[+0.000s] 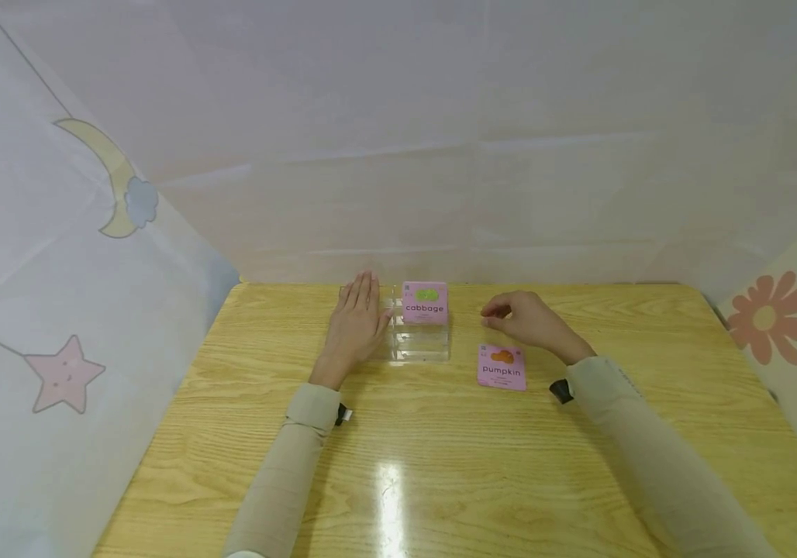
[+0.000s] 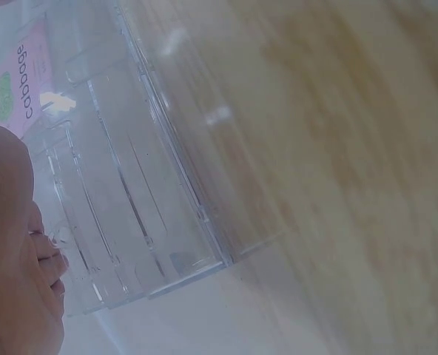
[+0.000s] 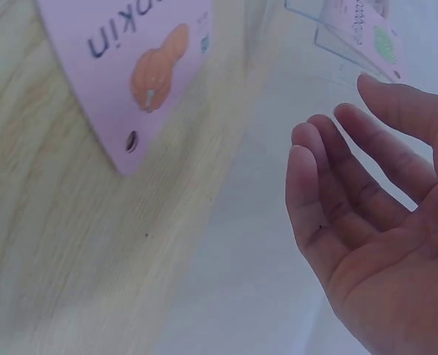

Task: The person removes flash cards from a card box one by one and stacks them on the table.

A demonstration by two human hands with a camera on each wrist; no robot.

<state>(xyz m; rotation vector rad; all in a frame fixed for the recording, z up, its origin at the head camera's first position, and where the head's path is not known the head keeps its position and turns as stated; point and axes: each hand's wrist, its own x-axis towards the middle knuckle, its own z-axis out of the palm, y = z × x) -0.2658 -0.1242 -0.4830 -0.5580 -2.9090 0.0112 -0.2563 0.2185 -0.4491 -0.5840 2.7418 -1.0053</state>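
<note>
A clear plastic tiered holder (image 1: 421, 349) stands near the table's back edge. In its right part, at the back, leans a pink card (image 1: 426, 313) reading "cabbage". My left hand (image 1: 357, 322) rests with straight fingers on the holder's left part and hides much of it. In the left wrist view, the holder's clear ledges (image 2: 119, 177) show beside that hand. Right of the holder hovers my right hand (image 1: 527, 318), fingers loosely bent and nothing between them. Just below it a pink "pumpkin" card (image 1: 502, 367) lies flat on the table, apart from the fingers.
The wooden table (image 1: 266, 434) ends at the back against a pale fabric wall (image 1: 384, 155). Patterned fabric hangs at both sides, with a pink star (image 1: 69, 374) on the left and a red flower (image 1: 764, 318) on the right.
</note>
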